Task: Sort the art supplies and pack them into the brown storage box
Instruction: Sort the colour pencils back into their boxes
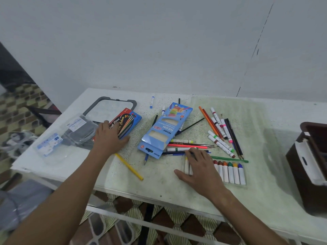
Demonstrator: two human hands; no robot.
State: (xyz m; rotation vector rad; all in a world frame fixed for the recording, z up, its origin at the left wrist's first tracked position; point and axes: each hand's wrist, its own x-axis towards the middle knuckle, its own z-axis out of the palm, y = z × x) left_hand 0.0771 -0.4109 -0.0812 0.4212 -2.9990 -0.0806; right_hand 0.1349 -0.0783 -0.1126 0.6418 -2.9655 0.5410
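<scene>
In the head view, a person is leaning both bare arms over a pale table (159,184) strewn with art supplies. The left hand (109,137) is lying flat, fingers extended, pressing on the near end of a red and blue pencil box (127,121), which is resting partly on a grey-framed whiteboard (109,108) and beside a clear plastic case (70,135). The right hand (200,167) is resting with fingers spread and relaxed over the left part of a row of crayons (231,172); its fingertips are reaching a cluster of loose pencils (187,147) lying crosswise, and whether they are pinching one I cannot tell. Between the hands a light blue neon pencil box (166,129) is lying tilted, with a yellow pencil (130,167) sitting near the table's front edge. Markers and pencils (221,131) are fanning out to the right of the blue box, and a single blue marker (151,102) is sitting near the wall. The brown storage box (309,167) is standing at the table's far right, well apart from both hands, a white latch showing on its side.
</scene>
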